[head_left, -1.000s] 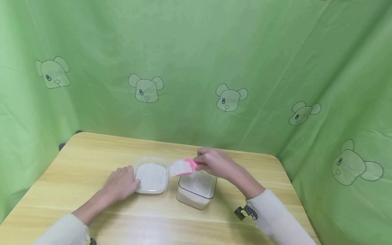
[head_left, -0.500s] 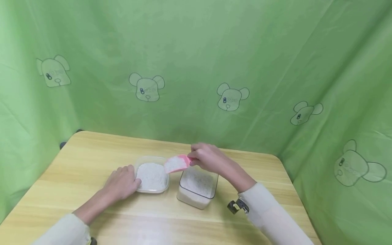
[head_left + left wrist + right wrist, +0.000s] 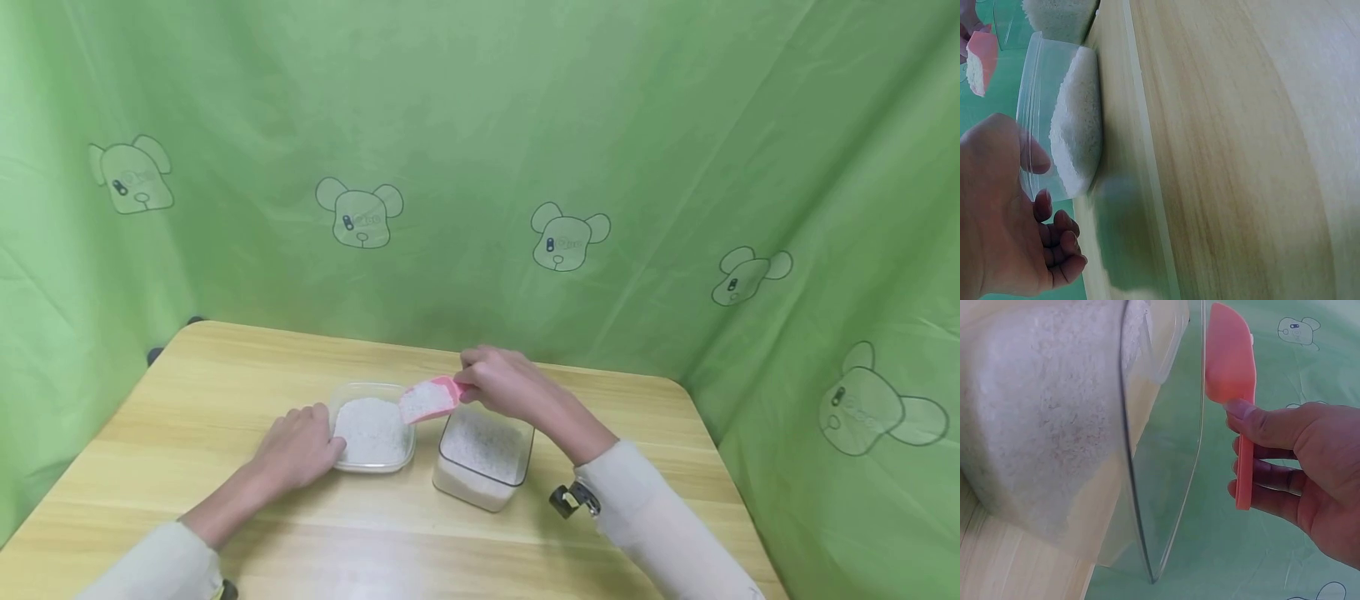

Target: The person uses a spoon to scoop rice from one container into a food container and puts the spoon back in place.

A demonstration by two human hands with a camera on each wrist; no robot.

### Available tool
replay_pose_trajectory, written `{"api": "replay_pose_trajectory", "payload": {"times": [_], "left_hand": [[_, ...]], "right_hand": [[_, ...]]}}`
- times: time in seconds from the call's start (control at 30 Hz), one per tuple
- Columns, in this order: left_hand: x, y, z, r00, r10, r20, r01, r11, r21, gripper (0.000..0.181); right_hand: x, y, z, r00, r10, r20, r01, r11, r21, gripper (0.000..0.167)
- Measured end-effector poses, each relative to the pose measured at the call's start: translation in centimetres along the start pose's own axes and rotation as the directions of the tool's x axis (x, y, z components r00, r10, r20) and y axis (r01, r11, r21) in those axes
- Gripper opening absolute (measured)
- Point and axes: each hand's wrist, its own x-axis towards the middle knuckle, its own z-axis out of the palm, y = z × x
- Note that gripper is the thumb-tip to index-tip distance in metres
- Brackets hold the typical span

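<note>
My right hand [image 3: 498, 381] grips the handle of a pink scoop [image 3: 1244, 444] heaped with white rice [image 3: 426, 400]. The scoop is level, just over the right rim of a clear plastic food container [image 3: 375, 467] that holds a mound of rice [image 3: 1079, 125]. At that container's left side, my left hand [image 3: 297, 447] holds its corner, thumb at the near edge and fingers curled by the wall. A deeper clear square bin [image 3: 480, 492], also with rice [image 3: 1041, 412] in it, stands to the right, below my right wrist.
The wooden table [image 3: 225, 383] has rounded far corners. A green curtain [image 3: 465, 167] with printed bear heads hangs behind it and along both sides. Dark wrist straps show at both cuffs, the right one [image 3: 573, 500] hanging out over the table.
My right hand has carried the loaded scoop left and slightly away from me, from above the bin to the food container's rim. My left hand and both containers have stayed in place.
</note>
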Motion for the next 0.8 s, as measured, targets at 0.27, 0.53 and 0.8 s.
{"api": "replay_pose_trajectory", "payload": {"times": [0.27,0.53,0.8], "left_hand": [[-0.1,0.1,-0.1,1.000,0.004,0.001,-0.004,1.000,0.008,0.029],[-0.1,0.0,-0.1,1.000,-0.005,0.004,0.004,1.000,0.003,0.028],[0.0,-0.2,0.1,1.000,-0.002,0.004,0.002,1.000,-0.001,0.028]], "right_hand": [[0.5,0.0,0.3,1.000,-0.011,0.008,0.011,0.999,-0.032,0.013],[0.8,-0.3,0.8,0.999,-0.032,-0.005,0.032,0.996,-0.079,0.008],[1.0,-0.5,1.5,0.999,-0.030,0.018,0.032,0.993,-0.111,0.003]]}}
